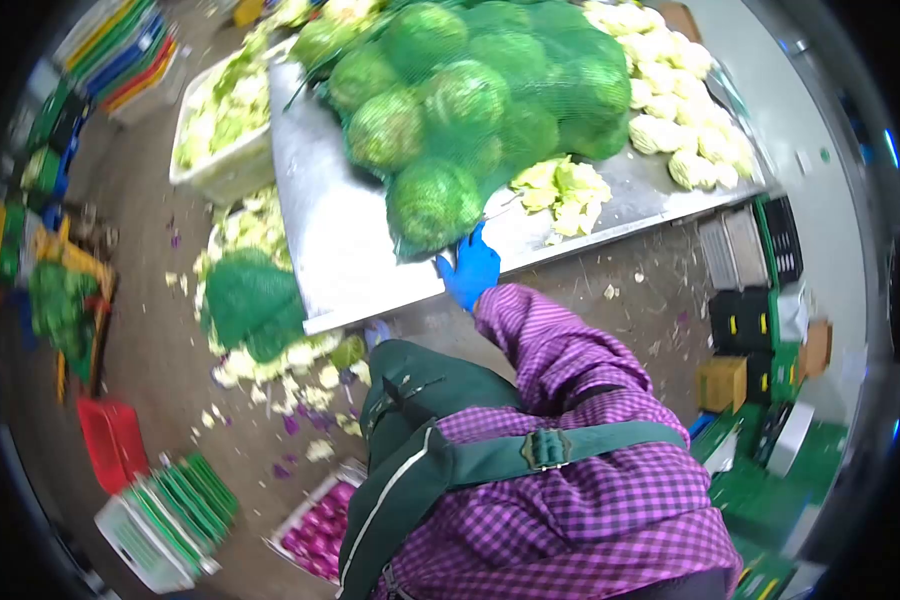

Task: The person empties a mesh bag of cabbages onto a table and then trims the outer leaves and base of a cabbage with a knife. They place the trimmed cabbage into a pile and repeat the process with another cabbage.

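My right hand (473, 271), in a blue glove, is at the front edge of the metal table (335, 235). Its thumb is spread from the fingers, which reach to the lower end of a green net bag (560, 85) full of cabbages. The nearest cabbage (435, 204) sits inside the net just beyond my fingertips. Nothing shows in the hand; whether the fingertips touch the mesh is hard to tell. Loose pale leaves (567, 195) lie to the right of the hand. My left hand is out of view.
Trimmed pale cabbages (685, 100) are heaped at the table's right end. A white tub (225, 178) of leaves stands to the left. An emptied-looking green net (255, 303) lies over floor scraps. Nearby are a crate of red onions (320, 525) and a red bin (112, 440).
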Demonstrator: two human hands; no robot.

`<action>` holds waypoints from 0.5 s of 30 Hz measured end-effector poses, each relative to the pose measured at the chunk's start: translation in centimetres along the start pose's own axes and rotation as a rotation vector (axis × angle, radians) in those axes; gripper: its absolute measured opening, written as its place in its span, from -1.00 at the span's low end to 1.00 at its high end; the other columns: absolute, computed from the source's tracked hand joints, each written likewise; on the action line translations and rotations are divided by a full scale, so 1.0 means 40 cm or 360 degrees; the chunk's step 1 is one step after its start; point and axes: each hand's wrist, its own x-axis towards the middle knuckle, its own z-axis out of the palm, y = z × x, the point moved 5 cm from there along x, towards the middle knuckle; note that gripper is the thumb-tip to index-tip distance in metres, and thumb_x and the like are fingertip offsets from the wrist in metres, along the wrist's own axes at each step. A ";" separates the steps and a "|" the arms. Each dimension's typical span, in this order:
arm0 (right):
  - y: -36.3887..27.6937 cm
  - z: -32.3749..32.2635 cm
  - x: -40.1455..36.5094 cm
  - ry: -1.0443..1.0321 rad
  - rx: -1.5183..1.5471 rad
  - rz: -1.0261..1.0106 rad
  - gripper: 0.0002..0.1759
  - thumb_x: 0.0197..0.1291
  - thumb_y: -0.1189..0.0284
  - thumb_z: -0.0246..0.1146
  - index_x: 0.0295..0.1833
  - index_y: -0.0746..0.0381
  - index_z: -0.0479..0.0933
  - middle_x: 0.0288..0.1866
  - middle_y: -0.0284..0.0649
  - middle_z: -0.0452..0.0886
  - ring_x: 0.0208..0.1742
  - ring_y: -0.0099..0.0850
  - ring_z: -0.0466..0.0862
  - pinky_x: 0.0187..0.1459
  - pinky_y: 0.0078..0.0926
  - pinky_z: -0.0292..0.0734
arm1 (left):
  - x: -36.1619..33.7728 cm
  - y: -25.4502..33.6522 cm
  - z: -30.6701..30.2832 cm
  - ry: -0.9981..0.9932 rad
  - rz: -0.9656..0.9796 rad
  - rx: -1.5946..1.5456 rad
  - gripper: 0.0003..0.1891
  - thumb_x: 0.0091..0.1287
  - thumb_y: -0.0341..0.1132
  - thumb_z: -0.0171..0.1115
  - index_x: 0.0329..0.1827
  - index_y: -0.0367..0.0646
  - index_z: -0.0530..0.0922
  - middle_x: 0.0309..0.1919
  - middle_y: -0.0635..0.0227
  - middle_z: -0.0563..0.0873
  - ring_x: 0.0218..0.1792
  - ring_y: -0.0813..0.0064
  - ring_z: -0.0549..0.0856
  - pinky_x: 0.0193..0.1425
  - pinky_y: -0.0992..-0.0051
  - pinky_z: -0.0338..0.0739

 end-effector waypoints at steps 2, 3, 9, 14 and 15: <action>-0.014 -0.009 -0.003 0.0025 0.0121 0.0043 -0.21 0.10 0.07 0.19 0.32 0.40 0.25 0.36 0.37 0.11 -0.19 -0.01 0.62 -0.10 -0.14 0.52 | 0.030 0.052 -0.041 -0.0093 -0.0220 -0.0269 -0.84 0.38 -0.23 0.08 -0.18 -0.13 0.49 -0.43 0.40 0.55 -0.45 0.59 0.49 -0.30 0.58 0.43; -0.005 0.000 -0.003 0.0004 0.0186 0.0084 -0.22 0.11 0.09 0.19 0.33 0.38 0.24 0.37 0.36 0.10 -0.20 0.00 0.62 -0.11 -0.13 0.52 | 0.046 0.078 -0.060 -0.0149 -0.0258 -0.0233 -0.83 0.37 -0.24 0.09 -0.16 -0.14 0.48 -0.41 0.39 0.55 -0.43 0.58 0.50 -0.29 0.57 0.43; 0.015 0.013 -0.012 0.0271 0.0241 0.0137 -0.21 0.04 0.24 0.24 0.39 0.24 0.17 0.40 0.29 0.08 -0.20 0.05 0.56 -0.12 -0.08 0.47 | 0.249 0.278 -0.200 -0.0378 -0.0254 0.0264 -0.76 0.33 -0.28 0.15 -0.04 -0.22 0.44 -0.26 0.33 0.56 -0.30 0.54 0.51 -0.18 0.52 0.44; 0.034 0.049 -0.033 0.0335 0.0386 0.0140 -0.34 0.02 0.31 0.24 0.27 0.27 0.33 0.13 0.12 0.43 -0.14 0.01 0.55 -0.12 -0.07 0.46 | 0.506 0.601 -0.327 -0.0222 0.0209 -0.0039 -0.65 0.29 -0.32 0.21 0.07 -0.28 0.42 -0.14 0.28 0.57 -0.19 0.50 0.53 -0.09 0.48 0.46; 0.033 0.082 -0.029 0.0368 0.0504 0.0126 -0.38 0.01 0.32 0.25 0.23 0.27 0.38 0.02 0.05 0.53 -0.15 0.00 0.55 -0.12 -0.09 0.46 | 0.538 0.680 -0.349 -0.0135 0.0345 -0.0009 -0.63 0.28 -0.33 0.22 0.09 -0.29 0.41 -0.12 0.27 0.57 -0.17 0.50 0.53 -0.07 0.48 0.46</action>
